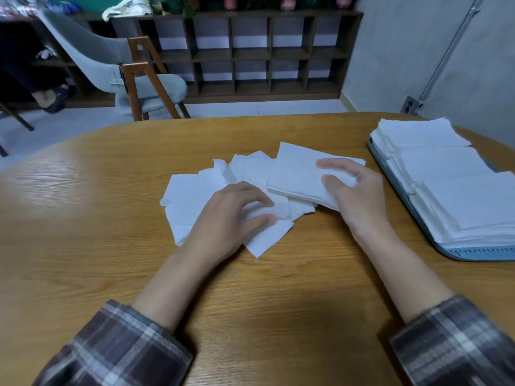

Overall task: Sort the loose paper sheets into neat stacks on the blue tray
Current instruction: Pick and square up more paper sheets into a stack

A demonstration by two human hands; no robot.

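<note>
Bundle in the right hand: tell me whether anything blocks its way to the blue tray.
Nothing visible does. Only bare table lies between the bundle the right hand grips and the blue tray.

We find open tabletop (83,218) left of the loose sheets (192,196) and along the near edge, where only our forearms (178,280) cross. Our left hand (225,218) pinches into that pile and our right hand (359,196) grips a bundle (295,174) above it. Between pile and blue tray (473,253) runs a bare strip; full white stacks (446,174) cover the tray, rising above its rim.
</note>
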